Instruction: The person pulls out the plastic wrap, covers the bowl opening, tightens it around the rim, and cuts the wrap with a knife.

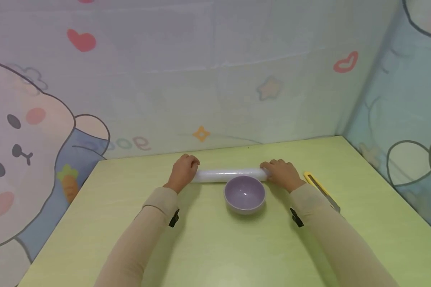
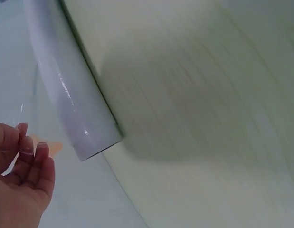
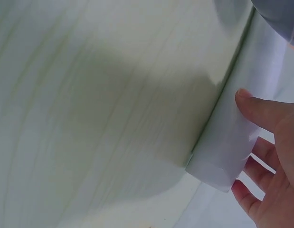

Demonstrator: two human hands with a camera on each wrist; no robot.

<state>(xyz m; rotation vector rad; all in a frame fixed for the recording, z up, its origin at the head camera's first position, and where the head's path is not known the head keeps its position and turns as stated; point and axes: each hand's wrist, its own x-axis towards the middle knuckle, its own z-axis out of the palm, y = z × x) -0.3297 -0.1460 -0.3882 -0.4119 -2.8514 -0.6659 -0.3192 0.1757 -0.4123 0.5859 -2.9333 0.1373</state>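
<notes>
A whitish, glossy roll of plastic wrap (image 1: 215, 175) lies across the table behind a lilac bowl (image 1: 245, 194). At the roll's left end is my left hand (image 1: 184, 170). In the left wrist view its thumb and fingertips (image 2: 25, 145) pinch a thin, clear edge of film (image 2: 21, 111), a little apart from the roll (image 2: 73, 90). My right hand (image 1: 281, 174) grips the roll's right end; in the right wrist view the thumb lies on top of the roll (image 3: 232, 137) and the other fingers are at its far side. The bowl stands upright in front of the roll, nothing visible inside.
A yellow utility knife (image 1: 321, 190) lies to the right of my right hand, partly behind the sleeve. The pale green table (image 1: 215, 247) ends at a cartoon-printed cloth wall (image 1: 158, 99) at the back and both sides.
</notes>
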